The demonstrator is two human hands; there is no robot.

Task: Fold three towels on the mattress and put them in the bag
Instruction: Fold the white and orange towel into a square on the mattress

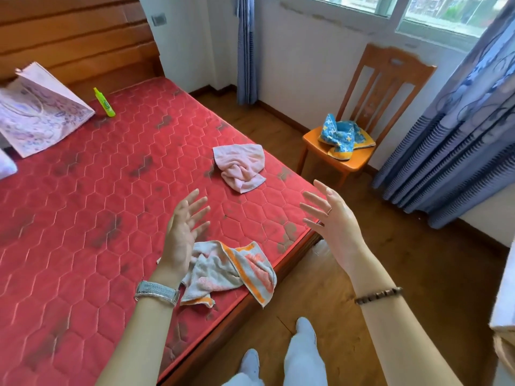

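Observation:
A crumpled pink towel [241,166] lies on the red mattress [83,207] near its right edge. Closer to me, a white towel with orange stripes [231,271] lies bunched at the mattress edge, one corner hanging over. A blue and yellow towel [342,136] sits heaped on a wooden chair. The pale patterned paper bag [39,112] lies tilted at the far left of the mattress. My left hand [182,232] hovers with spread fingers above the striped towel. My right hand [331,224] is raised beside it past the mattress edge, fingers spread. Both hold nothing.
A green bottle [104,103] lies by the bag near the wooden headboard [75,37]. The orange wooden chair [370,107] stands on the wood floor to the right, under the window. Blue curtains [459,151] hang at the right. My legs show below.

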